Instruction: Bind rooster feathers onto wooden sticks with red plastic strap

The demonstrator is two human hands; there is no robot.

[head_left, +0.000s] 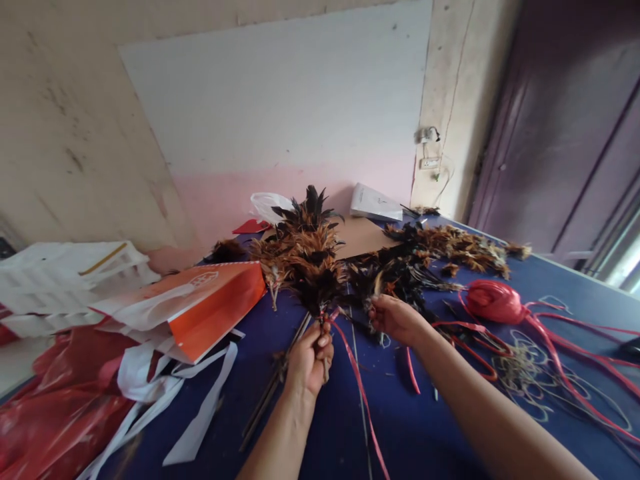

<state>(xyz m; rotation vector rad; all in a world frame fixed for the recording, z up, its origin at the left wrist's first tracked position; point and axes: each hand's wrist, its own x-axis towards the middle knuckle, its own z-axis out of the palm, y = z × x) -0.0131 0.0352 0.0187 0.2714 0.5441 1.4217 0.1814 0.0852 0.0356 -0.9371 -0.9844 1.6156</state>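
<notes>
A blue table point(415, 433) carries it all, and there's the orange paper bag point(220, 333) lying on it! Just in front of the bag, a flat white strip point(205, 410); to its right, slim dark sticks point(273, 387). Well to the bag's right, black and brown feathers point(455, 247)! And farther right of the bag, a red twine ball point(493, 301) and tangled pale string point(523, 367).

One head-worn view: yours. Looks forward and slightly down across the blue table point(420, 433). Your left hand point(307, 360) and right hand point(397, 317) sit close, below mid-frame; wall point(60, 133) faces you beyond, purple door point(565, 133) far right.
</notes>
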